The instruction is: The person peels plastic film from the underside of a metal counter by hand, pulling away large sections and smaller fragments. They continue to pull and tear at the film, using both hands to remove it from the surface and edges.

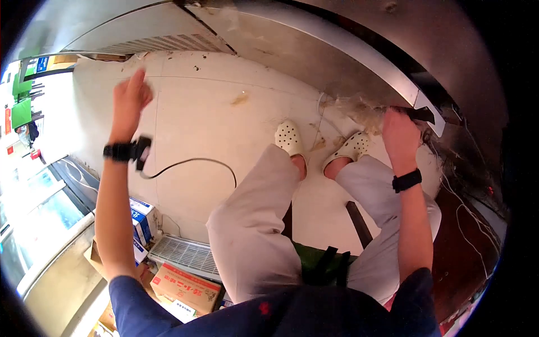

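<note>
My left hand [130,102] is raised over the floor at the left, one finger stretched out and the others loosely curled. Nothing shows in it. Its wrist wears a black strap with a small device [143,153], from which a black cable [196,160] runs toward my leg. At the right, my right hand [400,135] is closed around a dark, handle-like piece [421,114] beside the lower edge of a metal unit [359,45]. The piece's inner end is hidden by my fingers. A black band [407,181] circles my right wrist.
Tiled floor [208,118] with stains lies below. My cream clogs [289,137] are near tangled, fibrous debris [365,115]. Loose wires [466,213] hang at the right. A cardboard box [185,286], a grey grille [188,255] and a blue-white carton [143,219] stand at lower left.
</note>
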Demonstrator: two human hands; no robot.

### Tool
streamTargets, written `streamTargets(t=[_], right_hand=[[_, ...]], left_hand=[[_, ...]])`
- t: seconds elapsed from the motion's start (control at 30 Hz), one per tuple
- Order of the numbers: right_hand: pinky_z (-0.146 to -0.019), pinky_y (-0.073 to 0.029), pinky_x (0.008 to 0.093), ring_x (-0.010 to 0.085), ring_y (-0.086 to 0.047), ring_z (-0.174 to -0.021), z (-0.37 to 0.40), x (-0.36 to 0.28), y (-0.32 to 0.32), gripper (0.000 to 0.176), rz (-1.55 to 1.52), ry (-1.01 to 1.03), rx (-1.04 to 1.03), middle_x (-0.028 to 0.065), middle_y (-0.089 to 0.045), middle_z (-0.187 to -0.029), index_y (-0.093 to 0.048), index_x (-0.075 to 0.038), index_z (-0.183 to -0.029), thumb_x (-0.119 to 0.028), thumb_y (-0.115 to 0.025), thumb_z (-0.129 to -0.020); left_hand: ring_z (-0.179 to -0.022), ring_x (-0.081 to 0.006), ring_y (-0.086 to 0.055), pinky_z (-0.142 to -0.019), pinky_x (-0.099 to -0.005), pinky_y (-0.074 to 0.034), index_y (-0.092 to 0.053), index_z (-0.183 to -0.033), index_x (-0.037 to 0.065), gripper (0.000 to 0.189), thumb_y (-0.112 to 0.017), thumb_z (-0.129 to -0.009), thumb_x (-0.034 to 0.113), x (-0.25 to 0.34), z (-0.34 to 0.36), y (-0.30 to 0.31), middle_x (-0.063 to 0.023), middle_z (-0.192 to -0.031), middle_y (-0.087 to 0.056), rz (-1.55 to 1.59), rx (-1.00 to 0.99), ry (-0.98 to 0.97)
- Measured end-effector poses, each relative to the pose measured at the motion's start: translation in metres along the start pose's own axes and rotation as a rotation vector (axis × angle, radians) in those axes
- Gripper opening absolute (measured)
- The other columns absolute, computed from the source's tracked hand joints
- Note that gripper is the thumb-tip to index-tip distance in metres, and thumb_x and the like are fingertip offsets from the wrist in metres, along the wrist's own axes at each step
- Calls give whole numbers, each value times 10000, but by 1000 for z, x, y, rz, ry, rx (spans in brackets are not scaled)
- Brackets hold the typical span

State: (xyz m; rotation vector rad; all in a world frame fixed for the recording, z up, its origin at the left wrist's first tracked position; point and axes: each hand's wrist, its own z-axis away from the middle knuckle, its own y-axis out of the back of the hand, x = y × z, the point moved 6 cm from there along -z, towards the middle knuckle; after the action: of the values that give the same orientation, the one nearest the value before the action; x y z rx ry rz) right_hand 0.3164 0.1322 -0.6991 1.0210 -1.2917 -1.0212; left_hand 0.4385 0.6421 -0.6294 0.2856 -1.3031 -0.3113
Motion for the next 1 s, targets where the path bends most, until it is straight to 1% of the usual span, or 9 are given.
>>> streamTargets(t=[0.07, 0.13, 0.2, 0.3, 0.4, 0.53, 0.63, 0.7, 1.0], right_hand=[[-504, -519, 383, 294, -648, -619, -4, 0, 5, 130, -59, -16, 28, 112, -624, -659, -614, -73, -768, -140, -526, -836], [-532, -524, 391, 307, -643, -643, -2, -5, -2, 150, -29, -35, -127, 132, -626, -683, -612, -60, -753, -128, -511, -841], [-558, -527, 402, 318, -637, -673, -4, -11, 5, 159, -55, 24, -30, 151, -625, -708, -613, -40, -753, -121, -508, -841], [-556, -525, 411, 322, -637, -675, 0, -4, -6, 169, -59, -27, -89, 162, -628, -717, -620, -24, -760, -140, -521, -833], [-551, -529, 407, 322, -641, -662, -1, -3, -7, 169, -60, -20, -98, 161, -637, -711, -629, -31, -740, -141, -531, -822], [-524, -529, 398, 319, -640, -604, -3, -4, -9, 163, -4, -4, -86, 160, -635, -673, -639, -31, -734, -145, -549, -808], [-531, -526, 406, 314, -638, -609, -5, -1, -5, 199, -62, -45, -73, 158, -632, -685, -620, -47, -739, -176, -520, -853], [-560, -528, 417, 325, -638, -644, -3, 1, -9, 235, -106, -88, -105, 155, -633, -721, -598, -53, -740, -200, -491, -888], [-535, -526, 397, 315, -632, -612, -8, 3, 2, 216, -78, -64, -19, 150, -623, -680, -621, -42, -763, -193, -518, -879]], left_hand=[[-470, -86, -327, -476, -258, -267, -364, -511, 103, 529, -449, -981, 331, -21, 38, 38, 12, -490, -357, -310, 21, 80], [-519, -88, -372, -520, -255, -313, -436, -565, 74, 479, -450, -980, 312, -37, 61, 32, 4, -540, -423, -285, -58, 82], [-557, -45, -353, -496, -224, -285, -472, -648, 65, 404, -517, -949, 331, -37, 59, -2, 49, -591, -402, -159, -72, -3], [-727, -103, -508, -654, -253, -415, -581, -896, -4, 341, -489, -955, 320, -17, 23, -62, -24, -806, -579, -76, -65, -122], [-789, -200, -591, -733, -315, -463, -613, -1040, -46, 513, -580, -881, 441, 9, -22, -117, -143, -861, -655, 78, 52, -242], [-776, -126, -560, -681, -270, -454, -610, -972, -20, 455, -540, -916, 425, 34, -49, -165, -51, -860, -622, 20, -93, -152], [-633, -104, -515, -584, -258, -426, -596, -795, 5, 413, -548, -921, 395, 38, -60, -175, -15, -691, -564, -68, -30, -131], [-529, -135, -467, -512, -322, -405, -554, -674, -24, 478, -577, -898, 397, 36, -60, -172, -36, -543, -497, 195, -21, -143], [-521, -79, -293, -461, -268, -272, -474, -638, 11, 425, -559, -929, 310, 40, -51, -165, 23, -542, -378, 57, 55, -333]])
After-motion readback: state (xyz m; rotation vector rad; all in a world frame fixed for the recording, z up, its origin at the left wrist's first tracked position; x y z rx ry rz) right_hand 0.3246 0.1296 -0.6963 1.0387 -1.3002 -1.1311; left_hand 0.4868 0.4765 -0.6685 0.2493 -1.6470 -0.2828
